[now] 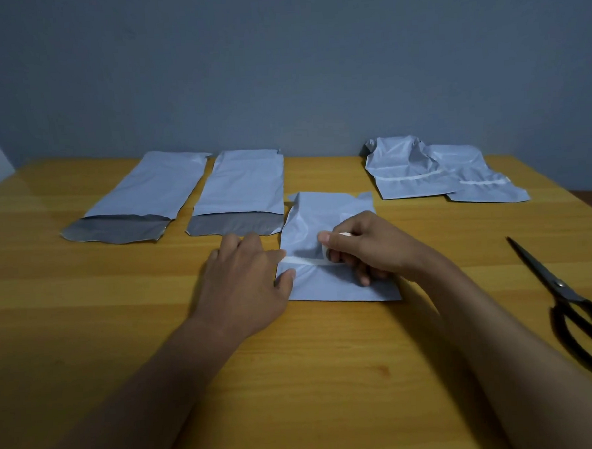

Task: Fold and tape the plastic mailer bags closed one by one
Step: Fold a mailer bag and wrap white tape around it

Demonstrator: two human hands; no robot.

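Item in hand: one folded pale-blue plastic mailer bag (325, 219), lying flat on the yellow wooden table (120, 302), centre, just in front of you.

Left hand (246, 282): you are laying it flat, fingers spread, pressing the free end of a narrow white tape strip (305, 261) at the bag's left edge.

Right hand (364, 246): you are curling it round a small white tape roll (337, 244), thumb on top, drawing the strip across the fold.

Awaiting work: two flat pale-blue mailer bags with grey open flaps, far left (142, 194) and next to it (241, 189), the nearer one touching or just overlapping the bag in hand.

Done: two crumpled taped mailer bags (418, 169), far right, overlapping one another.

Tool: black-handled scissors (566, 299), well apart at your right, untouched.

Risks, as judged:
- The film is slippery; if your left hand is lifting early, the strip's end is likely peeling and the fold springing open.
- Pulling the roll at an angle could be wrinkling the tape or dragging the bag sideways into its neighbour.
- The strip is not yet cut; reaching for the scissors is meaning one hand leaves, so the roll's weight could be tugging the tape loose.
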